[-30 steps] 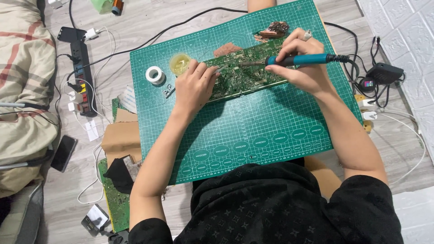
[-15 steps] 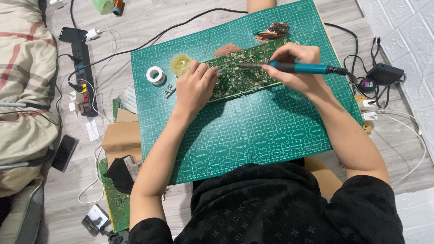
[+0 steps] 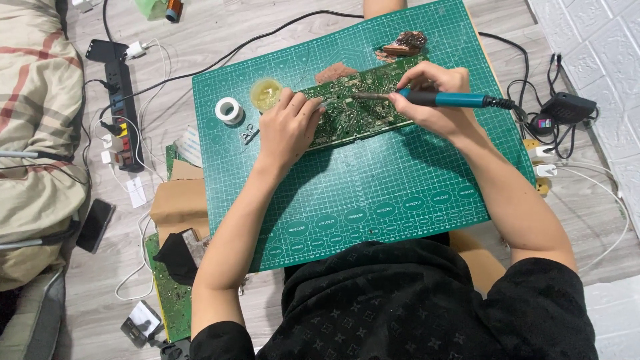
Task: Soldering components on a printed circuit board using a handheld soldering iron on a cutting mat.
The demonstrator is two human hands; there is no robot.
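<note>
Left hand [image 3: 288,130] lies open-palmed, pressing the long green circuit board [image 3: 363,107]; right hand [image 3: 433,100] grips a blue-handled soldering iron [image 3: 440,100], tip on the board's far edge.

Single head view, steep downward, close over cutting mat [image 3: 373,193].

My left hand [image 3: 288,130] lies flat, palm down, fingers pointing to about one o'clock. My left arm is bent and runs back toward seven o'clock. My right hand [image 3: 433,100] is curled tight in a grip, knuckles up, its arm running back toward five o'clock.
</note>
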